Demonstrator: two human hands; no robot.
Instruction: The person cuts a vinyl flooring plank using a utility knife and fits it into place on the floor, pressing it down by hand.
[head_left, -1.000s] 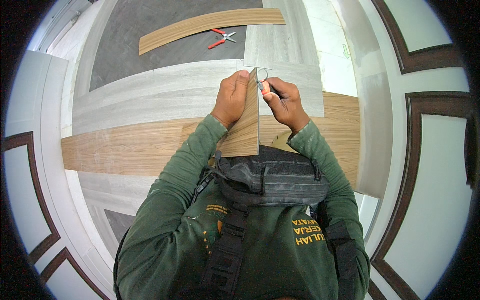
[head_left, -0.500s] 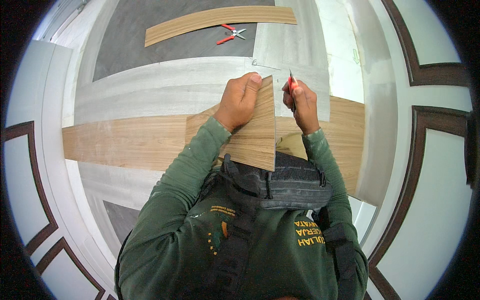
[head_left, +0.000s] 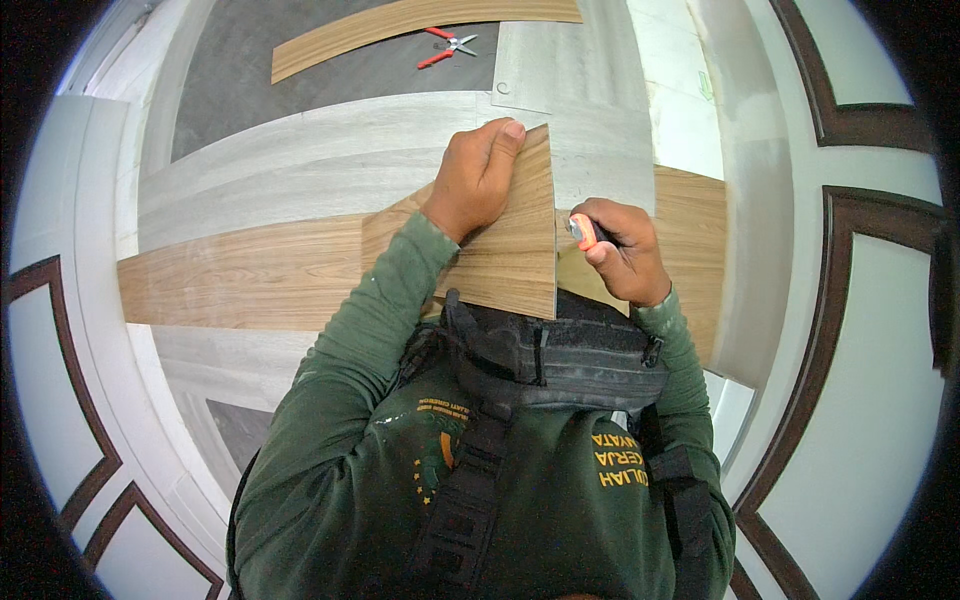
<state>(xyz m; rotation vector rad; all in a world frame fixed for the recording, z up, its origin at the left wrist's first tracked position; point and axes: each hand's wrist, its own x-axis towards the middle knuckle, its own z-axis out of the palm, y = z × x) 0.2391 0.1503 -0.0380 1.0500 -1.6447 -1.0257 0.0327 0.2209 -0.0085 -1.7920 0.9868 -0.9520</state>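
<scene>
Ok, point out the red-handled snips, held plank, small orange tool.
Red-handled snips (head_left: 453,44): head view, at the pivot.
Held plank (head_left: 516,236): head view, middle of its wood-grain face.
Small orange tool (head_left: 586,232): head view, on its orange body.

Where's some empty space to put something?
On the dark floor, between the wood-look strip, red-handled shears and pale grey planks. Those planks are bare left of the left hand too. It's crowded where that hand holds a wood-look board near the right hand.

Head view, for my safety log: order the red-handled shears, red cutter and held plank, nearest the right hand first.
1. Red cutter: in the right hand.
2. Held plank: to its left.
3. Red-handled shears: ahead and left.
</scene>
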